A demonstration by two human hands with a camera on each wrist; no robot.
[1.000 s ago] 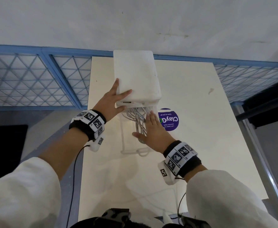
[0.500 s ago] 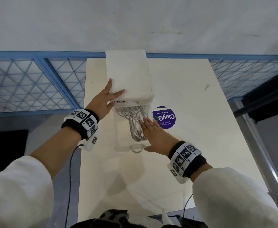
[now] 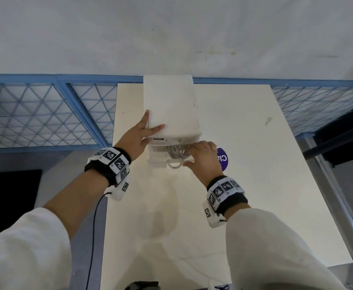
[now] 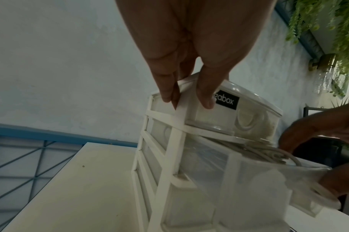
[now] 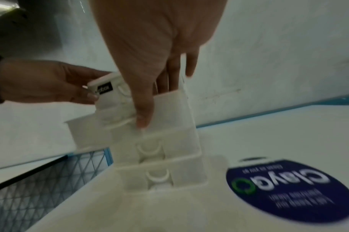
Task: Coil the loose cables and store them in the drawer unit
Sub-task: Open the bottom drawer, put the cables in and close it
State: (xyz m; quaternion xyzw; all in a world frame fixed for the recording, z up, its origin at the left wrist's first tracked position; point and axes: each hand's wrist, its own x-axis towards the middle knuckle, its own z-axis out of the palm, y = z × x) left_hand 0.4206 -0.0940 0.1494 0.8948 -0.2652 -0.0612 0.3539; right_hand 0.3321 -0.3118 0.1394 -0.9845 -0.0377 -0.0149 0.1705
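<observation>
Right hand (image 3: 202,162) is sitting at the front of the half-open drawer (image 5: 130,125), thumb pressing its front wall and fingers (image 5: 172,75) reaching in over the coiled cables (image 3: 176,152) lying inside. Left hand (image 3: 137,136) is bracing the drawer unit (image 3: 169,105) at its top corner, fingers lying straight. It's all standing on the table (image 3: 255,164) toward the wall.

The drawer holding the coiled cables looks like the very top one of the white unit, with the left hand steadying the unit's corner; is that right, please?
Not quite: the open drawer with the cables is the second one down. The left wrist view shows a closed drawer above it. The left hand does steady the white unit at its corner, as you said.
</observation>
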